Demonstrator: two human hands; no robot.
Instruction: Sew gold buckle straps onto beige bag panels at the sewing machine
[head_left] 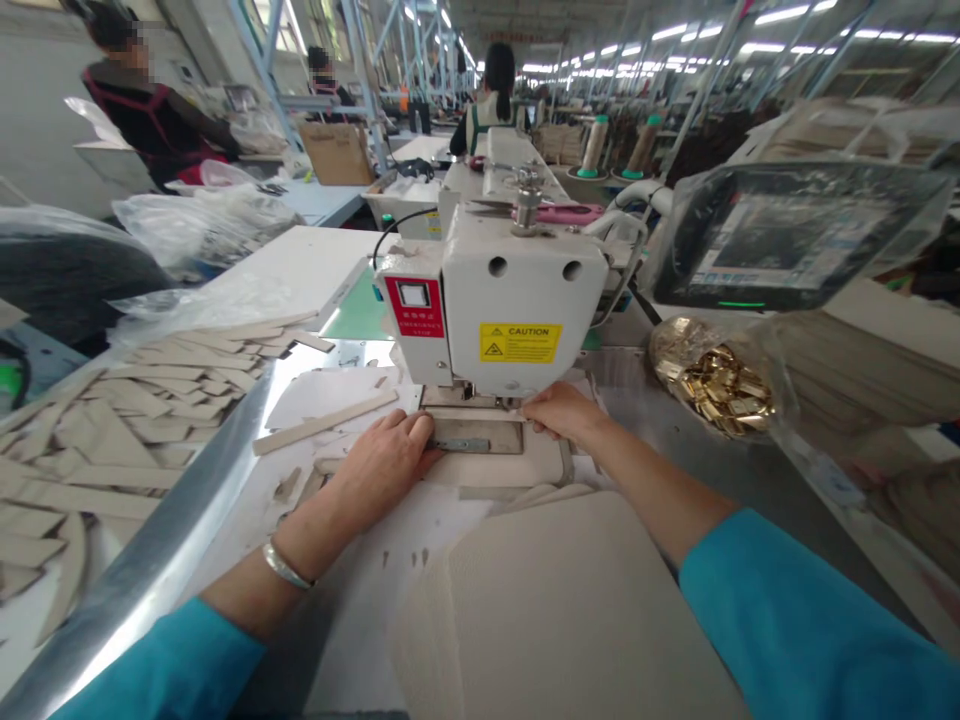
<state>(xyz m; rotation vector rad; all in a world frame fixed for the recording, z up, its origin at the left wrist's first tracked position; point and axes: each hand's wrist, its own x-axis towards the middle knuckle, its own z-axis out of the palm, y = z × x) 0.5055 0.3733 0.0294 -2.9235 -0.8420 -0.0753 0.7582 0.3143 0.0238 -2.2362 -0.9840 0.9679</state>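
Factory sewing bench: beige piece (pixel 491 462) lies flat under the sewing machine head (pixel 502 300), long axis left-right; left hand (pixel 386 465) presses its left end, fingers flat, right hand (pixel 562 412) pinches its right edge

A garment or leather-goods factory floor. At centre, an industrial sewing machine (pixel 499 300) bearing a caution label stands on a white tabletop (pixel 300 265). Stacks of cut beige strips (pixel 142 420) lie at 9 o'clock; a bag of brass fittings (pixel 712 385) at 3 o'clock. Toward 12 o'clock, thread cones (pixel 594 148), seated workers (pixel 491 100) and long rows of ceiling strip lights (pixel 780 18) recede.
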